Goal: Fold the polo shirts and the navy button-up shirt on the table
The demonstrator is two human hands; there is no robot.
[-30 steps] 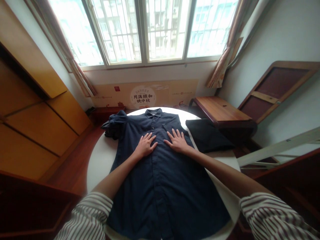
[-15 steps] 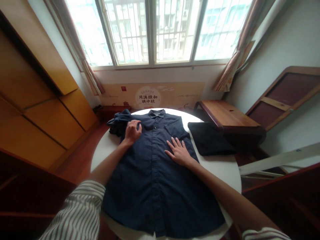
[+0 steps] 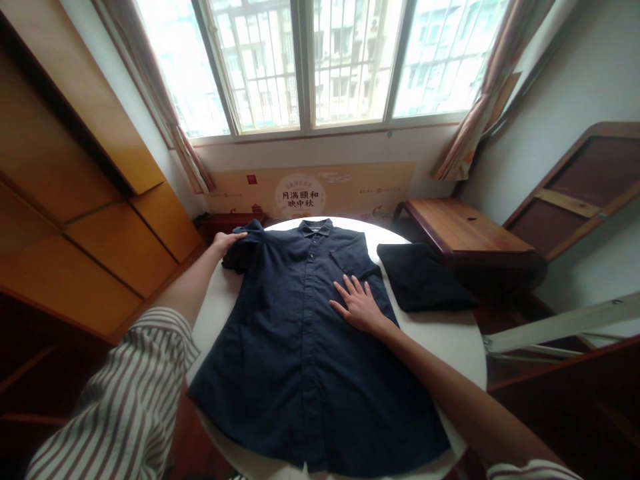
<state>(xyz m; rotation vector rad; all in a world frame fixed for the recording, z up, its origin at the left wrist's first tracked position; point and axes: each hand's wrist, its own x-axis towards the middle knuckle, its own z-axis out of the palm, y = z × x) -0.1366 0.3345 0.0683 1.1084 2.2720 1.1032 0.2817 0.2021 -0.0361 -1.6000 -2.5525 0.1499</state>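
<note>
A dark navy button-up shirt (image 3: 280,347) lies front side up, its collar at the far end and its hem hanging toward me. My left hand (image 3: 230,241) is closed on the bunched cloth of the shirt's sleeve (image 3: 254,233) at the far left. Flat on the chest, just below the pocket, rests my right hand (image 3: 358,304), its fingers spread and holding nothing. Dark crumpled cloth (image 3: 239,259) shows beneath the left hand. Beyond my right hand lies a folded black garment (image 3: 425,280).
Under the clothes is a round white table (image 3: 465,340). A wooden side table (image 3: 465,227) stands behind it on the right, and wooden cabinets (image 3: 100,260) line the left wall. A pale bar (image 3: 555,327) slants in near the right edge.
My left hand has moved left and away from the shirt's chest to the sleeve, and the shirt's left edge has shifted outward. My right hand stays in place.
</note>
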